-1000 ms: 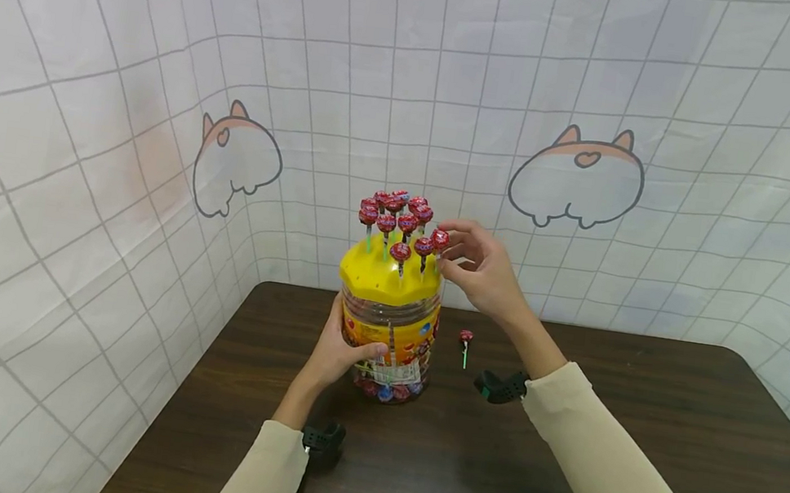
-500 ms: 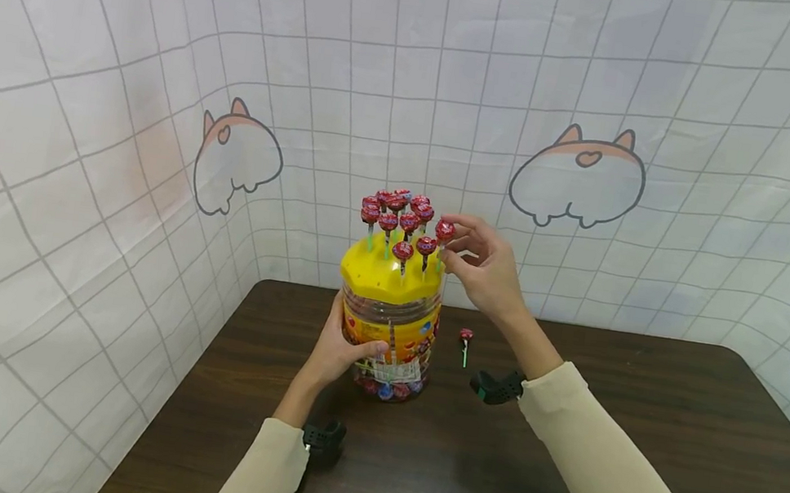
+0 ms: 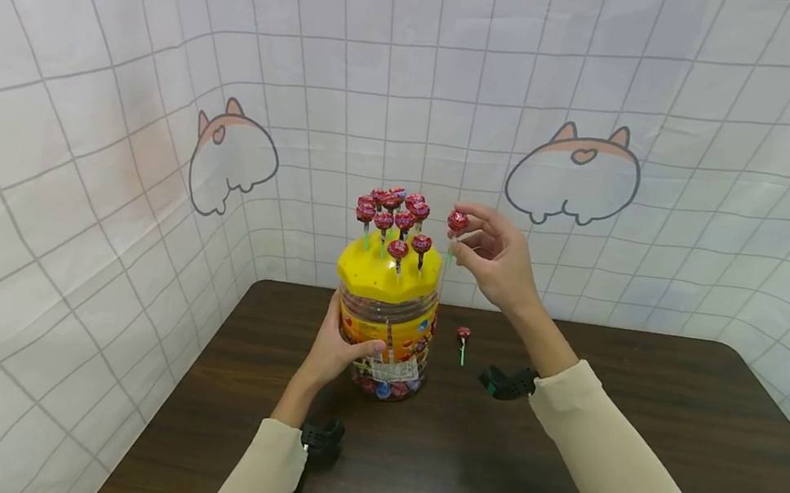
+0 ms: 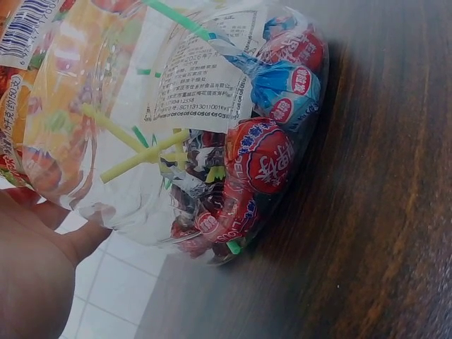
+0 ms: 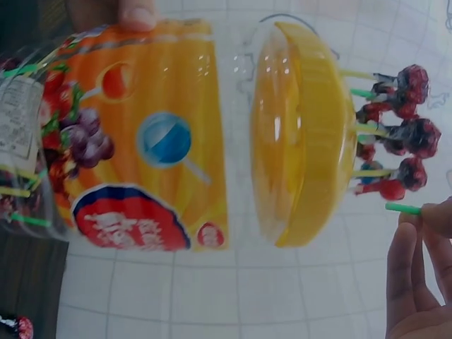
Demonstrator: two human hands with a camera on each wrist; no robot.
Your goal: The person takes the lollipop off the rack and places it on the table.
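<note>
A clear plastic jar (image 3: pixel 391 336) with a yellow lid (image 3: pixel 387 277) stands on the table. Several red-wrapped lollipops (image 3: pixel 383 220) stick upright out of the lid. My left hand (image 3: pixel 336 352) grips the jar's left side, thumb across its front. Beside the lid, at the right, my right hand (image 3: pixel 499 266) pinches a red lollipop (image 3: pixel 457 220) by its stick. In the right wrist view that green stick (image 5: pixel 404 208) ends in the air, apart from the lid. Wrapped red and blue lollipops (image 4: pixel 263 155) lie at the jar's bottom in the left wrist view.
Right of the jar, one lollipop (image 3: pixel 463 334) lies on the dark wooden table (image 3: pixel 576 458). A white gridded cloth (image 3: pixel 419 52) with cartoon animal prints hangs behind and to the left. Black bands are on both wrists.
The lollipop in my right hand has come up out of the lid's right edge and moved right, clear of it. My left hand keeps its grip on the jar.
</note>
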